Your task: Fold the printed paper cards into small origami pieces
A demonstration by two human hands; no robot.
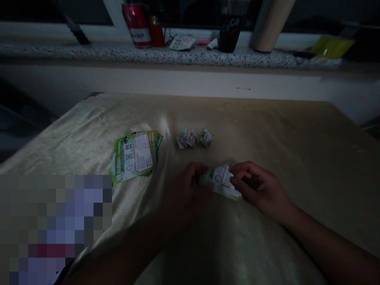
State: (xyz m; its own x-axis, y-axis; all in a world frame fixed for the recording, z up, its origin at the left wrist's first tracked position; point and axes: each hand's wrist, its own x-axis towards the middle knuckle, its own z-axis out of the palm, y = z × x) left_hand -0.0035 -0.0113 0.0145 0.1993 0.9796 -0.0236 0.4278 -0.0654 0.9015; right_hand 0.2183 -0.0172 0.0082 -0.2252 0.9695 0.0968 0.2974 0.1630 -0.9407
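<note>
Dim speckled-stone sill (192, 57) beyond beige cloth-covered table (267, 126); left hand (187, 190), right hand (265, 190) pinch folded green-and-white paper (221, 180), long axis slanting near-right

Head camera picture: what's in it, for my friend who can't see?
A right hand pinches a green-and-white paper over a table, with the left hand at its other end. Beyond sit three folded papers, with a pile of green sheets to the left. A sill behind holds a red can and a dark cup.

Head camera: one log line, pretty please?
left hand: on folded leaflet, left end; right hand: on right end; three folded papers: beyond; leaflet stack: left
</note>
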